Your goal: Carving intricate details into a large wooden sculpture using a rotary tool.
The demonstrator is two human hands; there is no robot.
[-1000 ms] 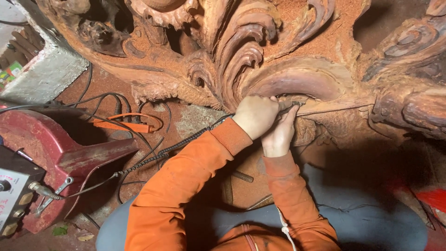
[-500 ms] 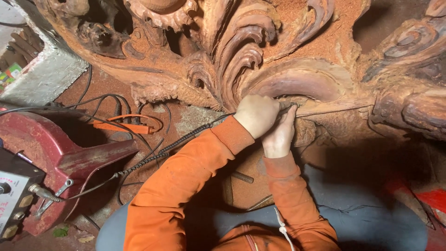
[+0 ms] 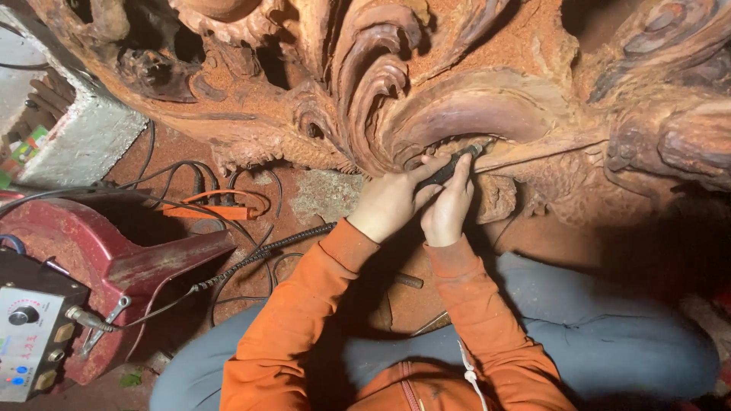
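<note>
On a dust-red workshop floor, a control box (image 3: 30, 346) sits at eight o'clock, its flexible shaft (image 3: 259, 259) snaking right to a dark rotary handpiece (image 3: 454, 161). The left hand (image 3: 390, 204) and right hand (image 3: 448, 209) both clasp it, tip against the carved wood (image 3: 472, 114) at one o'clock. Steady, light passes would probably serve best.

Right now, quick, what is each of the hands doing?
Left hand: closed on the dark rotary tool handpiece, tip at the carved wood.
Right hand: closed on the same handpiece, forefinger along it.
</note>
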